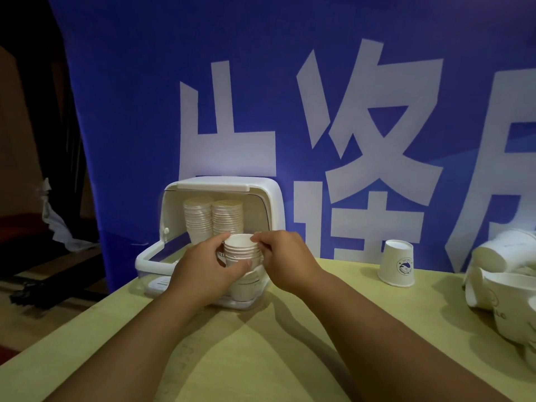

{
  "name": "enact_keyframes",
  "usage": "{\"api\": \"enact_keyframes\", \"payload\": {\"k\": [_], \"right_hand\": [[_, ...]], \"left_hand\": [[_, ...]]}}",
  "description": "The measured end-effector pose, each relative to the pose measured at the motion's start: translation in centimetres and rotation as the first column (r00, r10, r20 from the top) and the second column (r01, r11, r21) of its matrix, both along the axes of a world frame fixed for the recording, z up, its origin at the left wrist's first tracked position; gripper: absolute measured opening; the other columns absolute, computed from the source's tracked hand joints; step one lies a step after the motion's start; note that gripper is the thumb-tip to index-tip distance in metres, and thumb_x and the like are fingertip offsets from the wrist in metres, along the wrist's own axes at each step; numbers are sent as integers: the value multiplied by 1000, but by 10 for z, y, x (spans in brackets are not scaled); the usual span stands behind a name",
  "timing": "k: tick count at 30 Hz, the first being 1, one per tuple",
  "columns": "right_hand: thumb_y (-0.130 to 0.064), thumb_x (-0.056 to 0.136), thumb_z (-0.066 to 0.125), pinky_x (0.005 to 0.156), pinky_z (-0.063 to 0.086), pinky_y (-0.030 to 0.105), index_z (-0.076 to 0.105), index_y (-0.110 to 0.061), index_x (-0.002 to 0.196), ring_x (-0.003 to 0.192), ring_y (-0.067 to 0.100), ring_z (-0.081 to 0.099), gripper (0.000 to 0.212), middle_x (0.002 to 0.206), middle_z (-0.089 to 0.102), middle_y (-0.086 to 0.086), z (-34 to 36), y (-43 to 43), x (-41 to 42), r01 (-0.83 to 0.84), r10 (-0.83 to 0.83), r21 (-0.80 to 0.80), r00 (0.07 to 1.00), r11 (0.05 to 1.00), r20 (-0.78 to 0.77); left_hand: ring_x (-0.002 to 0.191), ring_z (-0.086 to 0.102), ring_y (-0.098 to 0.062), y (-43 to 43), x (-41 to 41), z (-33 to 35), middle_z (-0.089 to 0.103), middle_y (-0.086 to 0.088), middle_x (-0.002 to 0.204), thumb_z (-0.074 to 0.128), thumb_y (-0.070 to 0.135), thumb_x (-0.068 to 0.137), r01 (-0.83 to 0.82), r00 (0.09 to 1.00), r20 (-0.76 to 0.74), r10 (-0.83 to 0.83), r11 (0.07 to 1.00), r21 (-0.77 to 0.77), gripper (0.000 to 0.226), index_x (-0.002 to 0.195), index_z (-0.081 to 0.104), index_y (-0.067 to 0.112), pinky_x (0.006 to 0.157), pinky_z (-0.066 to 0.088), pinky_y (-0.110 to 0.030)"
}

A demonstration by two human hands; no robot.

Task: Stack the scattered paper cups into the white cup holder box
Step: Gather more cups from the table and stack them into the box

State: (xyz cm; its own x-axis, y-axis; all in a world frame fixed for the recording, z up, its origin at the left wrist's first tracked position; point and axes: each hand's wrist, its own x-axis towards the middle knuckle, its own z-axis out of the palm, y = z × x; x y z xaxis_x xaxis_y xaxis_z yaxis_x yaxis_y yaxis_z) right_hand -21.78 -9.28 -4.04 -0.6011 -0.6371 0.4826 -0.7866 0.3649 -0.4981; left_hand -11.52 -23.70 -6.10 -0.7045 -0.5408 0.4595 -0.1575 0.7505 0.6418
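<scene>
Nested cup stack (pixel 242 250) gripped by left hand (pixel 203 274), rim pinched by right hand (pixel 285 256), at open white cup holder box (pixel 269 198), left edge of table (pixel 261 358). Two stacks (pixel 213 219) stored inside; upturned cup (pixel 397 266), cup heap (pixel 499 274) at right edge judged still unstacked

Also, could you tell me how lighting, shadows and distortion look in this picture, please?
Head view, light: bright patch on the banner above the box, room at left nearly black. Head view, shadows: the arms darken the table. Head view, distortion: banner's left edge bows, loose cups at right stretch; left hand, right hand and cup stack look sharp.
</scene>
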Motion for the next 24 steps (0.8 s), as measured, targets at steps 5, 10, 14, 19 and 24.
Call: {"api": "enact_keyframes", "payload": {"k": [5, 10, 14, 19, 24], "right_hand": [[-19, 106, 51, 92, 44, 20, 68, -23, 131, 110, 14, 61, 30, 127, 68, -5, 4, 19, 1, 18, -15, -87, 999, 996, 43], [-25, 104, 54, 83, 50, 23, 72, -22, 113, 92, 10, 63, 20, 105, 71, -7, 1, 61, -21, 191, -181, -69, 974, 979, 137], [-26, 101, 61, 84, 54, 27, 71, -25, 106, 89, 10, 63, 11, 102, 69, -10, -17, 120, -46, 357, -353, 1, 921, 934, 163], [-22, 96, 67, 98, 50, 27, 62, -29, 124, 107, 12, 55, 29, 136, 44, -6, -43, 189, -68, 598, -590, 41, 774, 800, 229], [-19, 91, 70, 89, 52, 31, 50, -29, 127, 99, 17, 49, 42, 137, 33, 1, -47, 206, -82, 734, -660, -79, 647, 674, 381]], "left_hand": [[116, 57, -16, 6, 4, 5, 55, 10, 134, 82, 46, 79, -36, 997, -74, 31, 997, -66, 67, 139, 53, 34, 96, 55, -46], [77, 56, -16, 35, 4, 14, 58, 11, 83, 78, 31, 84, -70, 961, -275, -1, 967, -245, 19, 79, 59, 28, 65, 50, -33], [59, 51, -9, 57, -3, 4, 53, 9, 61, 73, 30, 87, -3, 974, -214, -78, 936, -353, 33, 61, 53, 25, 52, 47, -30], [63, 55, -10, 94, -15, -15, 58, 11, 63, 73, 33, 85, 127, 988, -36, -148, 934, -335, 31, 61, 55, 27, 57, 46, -31], [69, 58, -6, 131, -40, -34, 65, 16, 84, 68, 30, 81, 356, 920, 212, -330, 929, -100, 9, 86, 64, 36, 67, 51, -24]]}}
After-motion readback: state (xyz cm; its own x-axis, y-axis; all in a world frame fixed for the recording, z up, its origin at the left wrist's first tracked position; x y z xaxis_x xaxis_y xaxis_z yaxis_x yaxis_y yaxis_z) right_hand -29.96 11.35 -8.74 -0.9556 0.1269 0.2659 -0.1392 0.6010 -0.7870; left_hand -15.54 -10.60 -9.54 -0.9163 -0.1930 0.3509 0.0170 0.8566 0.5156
